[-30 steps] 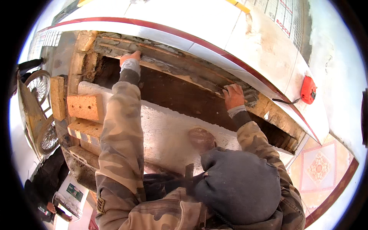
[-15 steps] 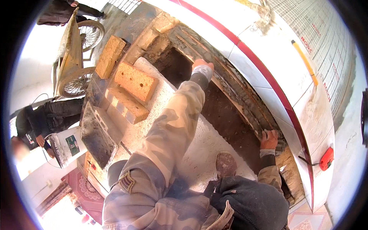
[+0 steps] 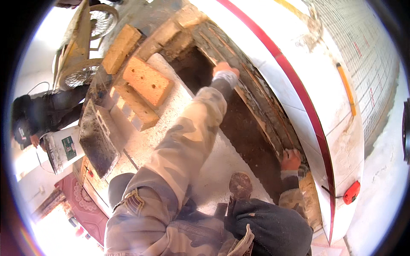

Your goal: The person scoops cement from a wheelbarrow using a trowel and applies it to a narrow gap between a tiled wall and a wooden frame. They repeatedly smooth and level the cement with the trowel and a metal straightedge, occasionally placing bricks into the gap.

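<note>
My left hand is closed over the edge of a long thin wooden board. Nearer to me, my right hand grips the same board close to its near end, fingers curled. The board lines the inner side of a strip of rough grey mortar with rusty steel bars running along it. Beside it lies a long dark opening, partly hidden by my left sleeve. What my fingertips hold underneath is out of sight.
Left of the opening are a white slab, orange bricks, and a dirty rectangular mortar pan. A person handles a white bucket near a wheeled cart. A yellow pencil-like tool and red tape measure lie right.
The view has shifted, so most things sit further left. Both hands keep their hold on the board, with little movement along it. The person at the left bends lower over the bucket.
</note>
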The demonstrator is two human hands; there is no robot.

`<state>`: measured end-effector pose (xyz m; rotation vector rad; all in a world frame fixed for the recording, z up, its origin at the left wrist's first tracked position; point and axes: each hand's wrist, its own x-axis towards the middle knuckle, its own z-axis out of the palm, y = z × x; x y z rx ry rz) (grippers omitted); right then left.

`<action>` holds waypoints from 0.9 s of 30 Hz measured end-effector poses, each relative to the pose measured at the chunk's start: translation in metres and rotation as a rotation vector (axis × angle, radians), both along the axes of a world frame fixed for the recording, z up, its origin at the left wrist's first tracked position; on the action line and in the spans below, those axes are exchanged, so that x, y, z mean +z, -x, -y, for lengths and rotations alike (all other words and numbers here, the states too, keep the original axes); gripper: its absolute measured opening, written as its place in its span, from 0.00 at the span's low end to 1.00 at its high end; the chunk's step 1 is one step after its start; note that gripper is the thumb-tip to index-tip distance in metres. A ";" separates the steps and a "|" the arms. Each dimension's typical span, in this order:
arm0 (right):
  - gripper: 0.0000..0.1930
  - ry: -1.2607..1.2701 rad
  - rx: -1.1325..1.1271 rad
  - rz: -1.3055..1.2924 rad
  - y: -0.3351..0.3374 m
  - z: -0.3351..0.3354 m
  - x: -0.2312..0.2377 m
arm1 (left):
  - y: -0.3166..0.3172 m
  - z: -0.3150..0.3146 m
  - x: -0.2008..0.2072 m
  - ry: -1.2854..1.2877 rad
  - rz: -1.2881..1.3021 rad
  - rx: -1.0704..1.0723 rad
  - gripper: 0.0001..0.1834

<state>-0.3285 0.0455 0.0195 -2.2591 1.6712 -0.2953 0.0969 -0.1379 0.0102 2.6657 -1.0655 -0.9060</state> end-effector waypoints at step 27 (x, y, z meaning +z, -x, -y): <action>0.01 0.110 -0.242 -0.047 -0.021 -0.014 -0.005 | -0.040 0.024 -0.053 -0.012 -0.300 0.307 0.16</action>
